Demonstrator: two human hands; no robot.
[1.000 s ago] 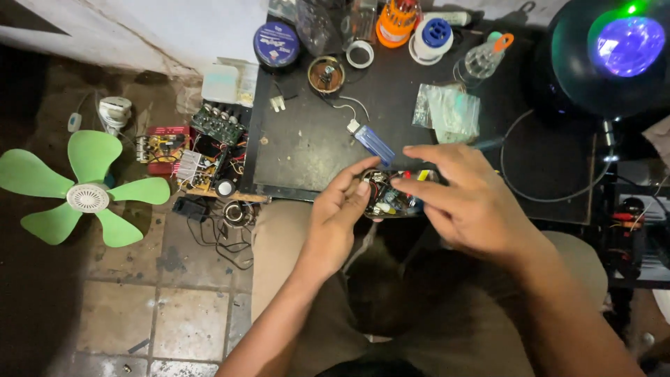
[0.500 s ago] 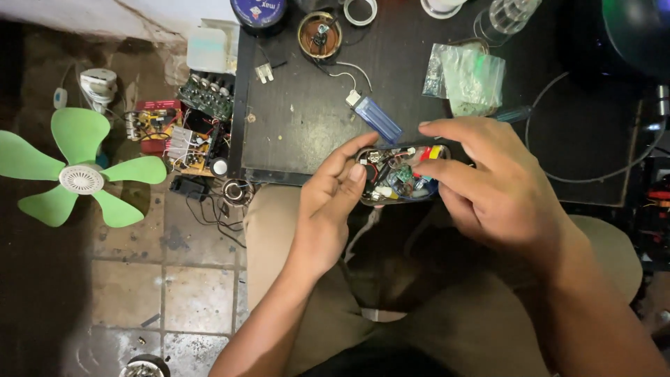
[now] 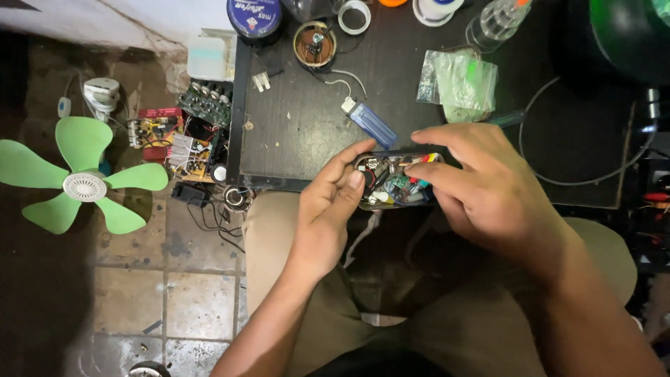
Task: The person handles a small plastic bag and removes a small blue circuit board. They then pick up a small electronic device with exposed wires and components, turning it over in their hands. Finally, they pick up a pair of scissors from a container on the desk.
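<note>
— Item in hand?

— I logged one small clear oblong case (image 3: 394,181), packed with tiny electronic parts: red, yellow, blue and green bits, dark components, pale wires. It sat above the lap, just off the near edge of the black tabletop (image 3: 300,132).

— Hands?

— Left hand (image 3: 328,209) gripped the case's left end, thumb across its front. Right hand (image 3: 481,188) clasped the right end, fingertips over the contents.

— Nearby?

— A blue lighter (image 3: 372,125), just beyond the case.
</note>
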